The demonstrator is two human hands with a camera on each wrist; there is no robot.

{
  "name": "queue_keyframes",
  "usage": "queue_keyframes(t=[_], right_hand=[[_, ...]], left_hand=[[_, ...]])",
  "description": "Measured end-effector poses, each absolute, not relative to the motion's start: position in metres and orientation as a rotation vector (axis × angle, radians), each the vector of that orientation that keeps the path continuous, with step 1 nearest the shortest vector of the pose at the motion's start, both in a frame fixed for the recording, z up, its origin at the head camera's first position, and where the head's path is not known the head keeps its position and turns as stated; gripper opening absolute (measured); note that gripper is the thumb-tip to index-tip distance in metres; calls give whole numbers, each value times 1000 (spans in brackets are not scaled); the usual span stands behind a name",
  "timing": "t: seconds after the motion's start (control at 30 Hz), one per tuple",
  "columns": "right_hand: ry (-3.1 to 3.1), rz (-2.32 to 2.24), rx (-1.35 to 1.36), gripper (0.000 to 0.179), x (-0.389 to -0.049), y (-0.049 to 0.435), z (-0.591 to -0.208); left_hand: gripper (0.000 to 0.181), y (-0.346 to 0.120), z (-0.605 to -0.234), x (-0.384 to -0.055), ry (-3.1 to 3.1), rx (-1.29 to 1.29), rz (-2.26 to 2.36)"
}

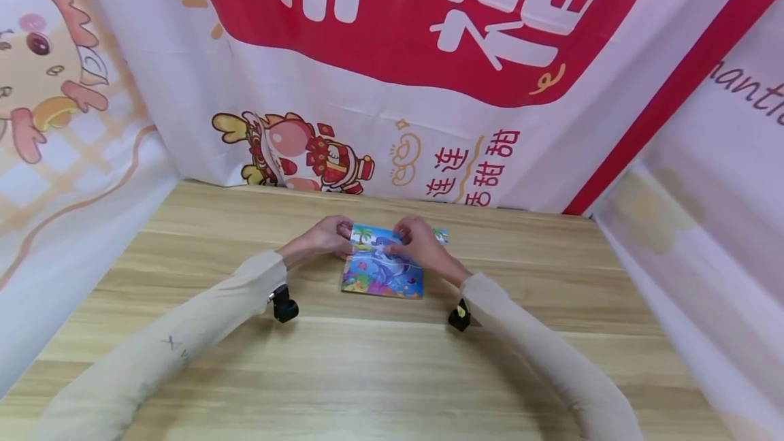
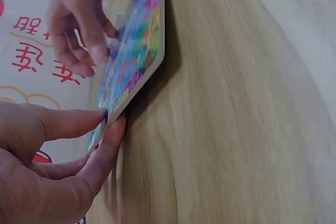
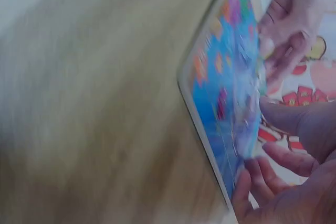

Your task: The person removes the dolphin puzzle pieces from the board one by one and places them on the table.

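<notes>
A jigsaw puzzle board (image 1: 382,278) with a dolphin, coral and palm trees lies on the wooden table. At its left edge the left hand (image 1: 329,235) pinches the board; in the left wrist view the thumb (image 2: 73,123) is on the picture side and a finger (image 2: 111,132) against the edge and underside. The right hand (image 1: 422,245) is over the upper right of the picture, its fingers bent near the surface. Whether it pinches a piece is hidden. A palm-tree part (image 1: 440,235) of the picture juts out to the right behind that hand.
Wooden tabletop (image 1: 380,373) surrounds the board. A white printed cloth (image 1: 343,73) with red lettering hangs at the back, with further cloths at both sides. Small black wrist cameras (image 1: 284,305) hang below the sleeves.
</notes>
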State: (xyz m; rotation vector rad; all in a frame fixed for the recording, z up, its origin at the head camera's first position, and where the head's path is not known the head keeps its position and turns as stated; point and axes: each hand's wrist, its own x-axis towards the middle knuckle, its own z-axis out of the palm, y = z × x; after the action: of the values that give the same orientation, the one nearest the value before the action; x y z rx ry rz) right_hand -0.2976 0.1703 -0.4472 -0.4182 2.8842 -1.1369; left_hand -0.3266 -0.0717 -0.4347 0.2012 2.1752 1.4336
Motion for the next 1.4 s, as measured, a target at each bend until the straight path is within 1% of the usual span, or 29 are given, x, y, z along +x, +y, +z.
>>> queue_keyframes(t=[0.17, 0.23, 0.4, 0.47, 0.77, 1.03, 1.2, 1.4], right_hand=[[2939, -1057, -342, 40, -300, 161, -452], [2944, -1058, -330, 41, -303, 160, -452], [2935, -1082, -329, 35, -312, 157, -449], [2937, -1064, -335, 35, -315, 155, -448], [2936, -995, -316, 34, -320, 149, -444], [2900, -983, -281, 33, -319, 155, -441], [2896, -1027, -331, 34, -319, 154, -445], [2910, -1133, -320, 24, -319, 150, -449]], left_hand=[[57, -76, -428, -325, 2056, 116, 1516], [56, -79, -426, -325, 1982, 92, 1549], [69, -86, -426, -328, 1788, 43, 1594], [71, -88, -429, -329, 1771, 50, 1583], [71, -88, -451, -330, 1876, 94, 1627], [69, -80, -453, -327, 1888, 96, 1648], [64, -80, -454, -324, 1926, 84, 1620], [64, -82, -451, -321, 1959, 32, 1615]])
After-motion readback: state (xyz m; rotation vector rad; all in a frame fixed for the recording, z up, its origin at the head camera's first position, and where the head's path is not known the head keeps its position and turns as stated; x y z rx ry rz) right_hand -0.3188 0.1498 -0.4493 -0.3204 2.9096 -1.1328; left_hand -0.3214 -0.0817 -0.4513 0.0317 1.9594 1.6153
